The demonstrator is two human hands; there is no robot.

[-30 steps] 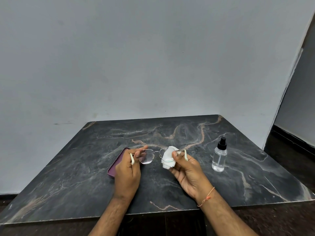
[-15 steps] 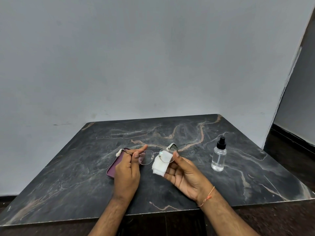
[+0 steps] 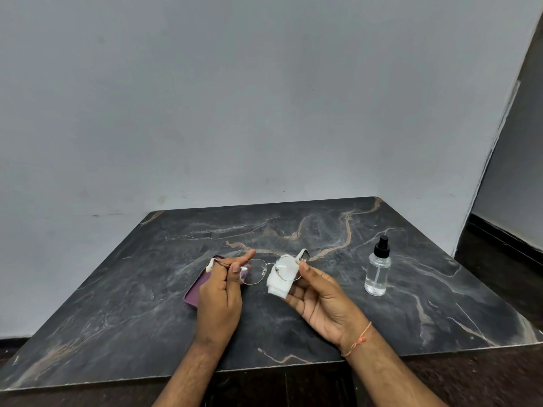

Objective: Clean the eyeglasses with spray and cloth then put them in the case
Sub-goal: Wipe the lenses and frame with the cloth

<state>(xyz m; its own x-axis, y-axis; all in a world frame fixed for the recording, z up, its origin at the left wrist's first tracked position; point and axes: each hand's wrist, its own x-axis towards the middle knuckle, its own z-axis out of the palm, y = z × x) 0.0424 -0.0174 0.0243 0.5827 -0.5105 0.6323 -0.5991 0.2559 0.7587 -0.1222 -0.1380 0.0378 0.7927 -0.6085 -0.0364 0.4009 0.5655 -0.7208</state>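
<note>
Plainly, no brand, label or writing can be read anywhere. Above the dark marbled desk [image 3: 338,324], the left hand [image 3: 219,301] pinches the eyeglasses [image 3: 266,271] at their left temple, fingers [image 3: 235,267] curled round the thin frame. The right hand [image 3: 318,299] grasps a folded white cloth [image 3: 280,279] against the right lens, thumb on top. A purple case [image 3: 195,289] lies on the desk under the left hand. A clear spray bottle [image 3: 378,271] with a black nozzle stands upright well to the right.
</note>
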